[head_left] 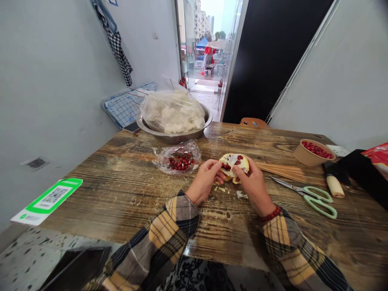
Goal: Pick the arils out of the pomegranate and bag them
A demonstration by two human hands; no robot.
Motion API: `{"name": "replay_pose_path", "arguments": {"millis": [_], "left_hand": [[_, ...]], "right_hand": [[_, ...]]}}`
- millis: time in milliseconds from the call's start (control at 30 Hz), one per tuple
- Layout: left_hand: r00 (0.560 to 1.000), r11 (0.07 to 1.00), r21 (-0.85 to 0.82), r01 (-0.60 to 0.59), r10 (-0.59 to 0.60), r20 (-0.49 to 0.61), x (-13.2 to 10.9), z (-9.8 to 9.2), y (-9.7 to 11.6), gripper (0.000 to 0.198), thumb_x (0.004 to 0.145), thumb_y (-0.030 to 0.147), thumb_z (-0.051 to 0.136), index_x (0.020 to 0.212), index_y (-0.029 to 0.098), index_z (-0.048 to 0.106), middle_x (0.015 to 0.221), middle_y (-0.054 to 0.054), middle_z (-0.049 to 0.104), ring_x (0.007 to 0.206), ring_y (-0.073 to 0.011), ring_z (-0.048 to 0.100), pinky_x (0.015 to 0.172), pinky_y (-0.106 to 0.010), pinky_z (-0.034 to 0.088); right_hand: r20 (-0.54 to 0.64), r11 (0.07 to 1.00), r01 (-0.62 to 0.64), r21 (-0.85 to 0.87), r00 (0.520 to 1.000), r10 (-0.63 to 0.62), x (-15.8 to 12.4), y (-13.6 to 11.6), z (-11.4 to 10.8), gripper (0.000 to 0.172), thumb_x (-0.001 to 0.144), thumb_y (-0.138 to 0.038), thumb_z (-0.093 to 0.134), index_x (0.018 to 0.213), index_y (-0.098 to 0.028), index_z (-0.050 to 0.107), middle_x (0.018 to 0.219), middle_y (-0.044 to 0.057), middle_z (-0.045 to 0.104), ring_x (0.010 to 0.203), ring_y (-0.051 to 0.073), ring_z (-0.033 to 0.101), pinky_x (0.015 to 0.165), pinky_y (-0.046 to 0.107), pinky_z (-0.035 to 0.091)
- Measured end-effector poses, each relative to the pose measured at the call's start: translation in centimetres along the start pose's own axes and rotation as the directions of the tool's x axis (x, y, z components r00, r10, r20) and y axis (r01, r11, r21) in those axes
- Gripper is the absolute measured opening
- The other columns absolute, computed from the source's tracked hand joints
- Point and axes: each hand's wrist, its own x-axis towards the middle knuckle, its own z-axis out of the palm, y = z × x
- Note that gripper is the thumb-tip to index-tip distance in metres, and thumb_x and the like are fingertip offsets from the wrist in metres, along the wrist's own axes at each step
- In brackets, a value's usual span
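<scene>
Head view: my left hand [206, 178] and right hand [253, 184] together clamp a broken pomegranate piece [234, 163] (seeds showing) above the wooden table [121, 190], scissors [309, 196] nearby.

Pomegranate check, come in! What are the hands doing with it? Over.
Left hand and right hand both gripping the pomegranate piece. Peel scraps just below it. Seed bag off to the left, nothing blocking.

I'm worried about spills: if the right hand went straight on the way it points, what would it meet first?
It already holds the pomegranate piece; the right hand points forward-left, so past that the metal bowl probably comes first, passing close by the seed bag. Depth is unclear.
</scene>
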Motion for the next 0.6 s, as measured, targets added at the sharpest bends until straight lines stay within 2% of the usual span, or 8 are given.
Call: {"name": "replay_pose_path", "arguments": {"millis": [100, 333, 500, 600], "left_hand": [[1.0, 1.0, 0.022, -0.005, 0.005, -0.021, 0.0, 0.0, -0.1, 0.024, 0.076, 0.034, 0.066, 0.082, 0.015, 0.052, 0.061, 0.001, 0.06, 0.05, -0.0084, 0.057, 0.046, -0.018, 0.042], [0.998, 1.0, 0.025, 0.011, -0.01, -0.058, 0.1, 0.0, -0.4, 0.011, 0.076, 0.022, 0.058, 0.079, 0.017, 0.049, 0.059, 0.002, 0.058, 0.05, -0.0087, 0.056, 0.045, -0.018, 0.042], [0.996, 0.998, -0.027, 0.061, -0.063, -0.065, 0.2, -0.1, -0.5, 0.006, 0.073, 0.019, 0.054, 0.077, 0.017, 0.049, 0.062, 0.001, 0.058, 0.049, -0.0079, 0.055, 0.044, -0.017, 0.04], [0.994, 0.998, -0.028, 0.052, -0.054, -0.093, 0.3, -0.1, -0.7, 0.006, 0.071, 0.014, 0.052, 0.075, 0.017, 0.049, 0.06, 0.002, 0.056, 0.047, -0.0073, 0.053, 0.043, -0.017, 0.039]], "right_hand": [[0.02, 0.992, 0.08, -0.098, 0.997, -0.078, -0.2, -0.2, 0.0, 0.048, 0.074, -0.043, 0.069, 0.115, -0.02, 0.058, 0.109, 0.008, 0.067, 0.095, 0.024, 0.062, 0.087, 0.042, 0.049], [0.06, 0.967, 0.141, -0.213, 0.99, -0.131, -0.7, -1.1, 0.1, 0.047, 0.075, -0.041, 0.067, 0.116, -0.02, 0.058, 0.11, 0.008, 0.068, 0.095, 0.024, 0.064, 0.085, 0.04, 0.05], [0.114, 0.934, 0.227, -0.276, 0.973, -0.203, -1.0, -1.5, 0.2, 0.048, 0.075, -0.04, 0.068, 0.118, -0.022, 0.058, 0.114, 0.009, 0.067, 0.099, 0.025, 0.064, 0.086, 0.04, 0.05], [0.131, 0.921, 0.257, -0.292, 0.965, -0.228, -1.1, -1.4, 0.3, 0.048, 0.074, -0.04, 0.069, 0.118, -0.023, 0.058, 0.116, 0.008, 0.067, 0.101, 0.025, 0.063, 0.087, 0.041, 0.049]]}}
